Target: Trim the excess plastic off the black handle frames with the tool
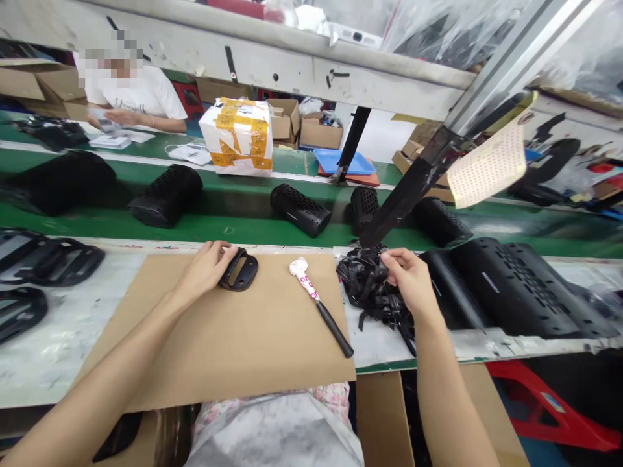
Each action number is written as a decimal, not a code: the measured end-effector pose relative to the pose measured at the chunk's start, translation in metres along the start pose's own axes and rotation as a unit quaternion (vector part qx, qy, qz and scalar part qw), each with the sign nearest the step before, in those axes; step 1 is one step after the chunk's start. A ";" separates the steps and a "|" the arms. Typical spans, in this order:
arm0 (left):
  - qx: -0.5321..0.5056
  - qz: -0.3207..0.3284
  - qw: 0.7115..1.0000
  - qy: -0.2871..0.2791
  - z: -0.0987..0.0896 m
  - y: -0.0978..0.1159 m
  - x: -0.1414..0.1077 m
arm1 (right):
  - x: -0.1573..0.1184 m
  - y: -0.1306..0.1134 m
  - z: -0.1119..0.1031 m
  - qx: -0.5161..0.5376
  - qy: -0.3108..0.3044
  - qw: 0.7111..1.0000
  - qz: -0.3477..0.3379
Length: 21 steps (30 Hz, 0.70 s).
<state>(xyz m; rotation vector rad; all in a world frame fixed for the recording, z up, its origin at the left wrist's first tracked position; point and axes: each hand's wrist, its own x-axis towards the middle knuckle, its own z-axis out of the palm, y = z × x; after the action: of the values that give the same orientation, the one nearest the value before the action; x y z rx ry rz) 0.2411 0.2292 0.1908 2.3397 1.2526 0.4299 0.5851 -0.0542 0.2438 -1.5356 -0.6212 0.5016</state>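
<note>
Jutting rightward from the left grip (210,264), a black bracket (250,270).

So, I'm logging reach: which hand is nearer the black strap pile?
Right hand, touching the strap pile; left hand is across the cardboard, on a black part.

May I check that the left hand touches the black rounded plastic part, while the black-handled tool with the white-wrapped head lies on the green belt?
One slip: the head view shows the black-handled tool lying on the brown cardboard sheet. The left hand does touch the black rounded plastic part.
</note>
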 end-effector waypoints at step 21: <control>-0.706 -0.127 0.696 0.028 0.103 0.071 0.019 | -0.031 0.048 0.191 -0.099 -0.128 0.915 -0.370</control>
<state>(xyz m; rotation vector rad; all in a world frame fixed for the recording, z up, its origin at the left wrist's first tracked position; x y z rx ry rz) 0.3496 0.1857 0.1412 0.8039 0.6965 0.9222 0.4409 0.0694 0.1829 -1.2954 -1.4168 0.0495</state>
